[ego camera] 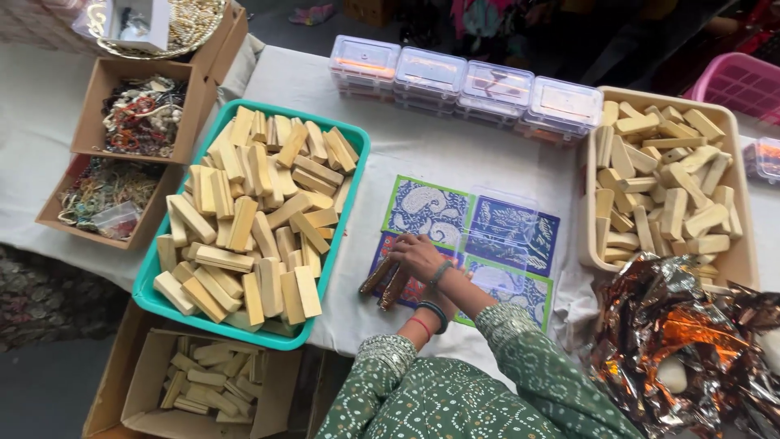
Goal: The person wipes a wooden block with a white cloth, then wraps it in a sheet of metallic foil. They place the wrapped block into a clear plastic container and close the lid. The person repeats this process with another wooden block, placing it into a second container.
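Two slim brown sticks [386, 280] lie side by side on the white table cloth [422, 154], tilted, with their upper ends tucked under the fingers. They look darker and thinner than the pale wooden blocks all around. The right hand [418, 256] lies flat on top of them, fingers pressed down on the upper ends, so the sticks poke out below and to the left of the palm. The left hand [439, 297] sits mostly hidden behind the right wrist, so I can't tell if it's open or closed.

The sticks rest at the left edge of four patterned cards [471, 236], squares in blue and white with green or dark borders, one partly under a clear plastic lid [496, 223]. Left of that is a teal tray [154, 284] heaped with pale blocks, and on the right a cream tray [589, 203] holds more. Along the far edge sits a row of clear plastic boxes [463, 81]. Crinkled orange and silver foil [674, 341] lies at bottom right.
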